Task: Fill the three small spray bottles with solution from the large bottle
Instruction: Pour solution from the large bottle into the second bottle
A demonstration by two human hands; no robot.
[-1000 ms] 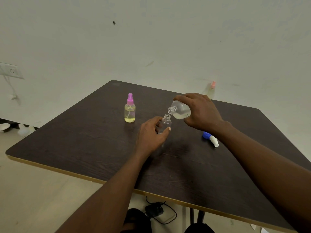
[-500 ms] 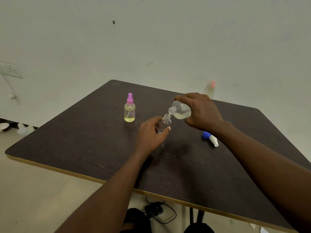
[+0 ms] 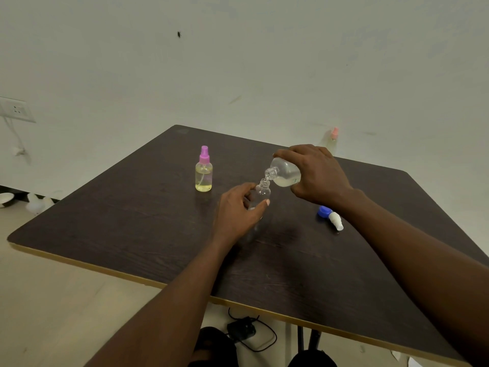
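Note:
My right hand (image 3: pixel 318 174) grips the large clear bottle (image 3: pixel 285 174), tilted with its open neck down over the mouth of a small uncapped spray bottle (image 3: pixel 262 192). That small bottle stands on the dark table (image 3: pixel 132 234) and my left hand (image 3: pixel 238 210) holds it round its body. A small spray bottle with a pink-purple sprayer (image 3: pixel 203 170), holding yellowish liquid, stands upright to the left. Another small bottle with a pink cap (image 3: pixel 334 135) stands at the table's far edge, partly hidden behind my right hand.
A blue cap (image 3: pixel 323 211) and a white spray head (image 3: pixel 336 221) lie on the table beside my right wrist. A black adapter with cable (image 3: pixel 242 331) lies on the floor under the near edge. A wall socket (image 3: pixel 16 109) is at the left.
The large bottle has tipped a little further, its neck now closer to the small bottle's mouth. Both hands have kept their hold.

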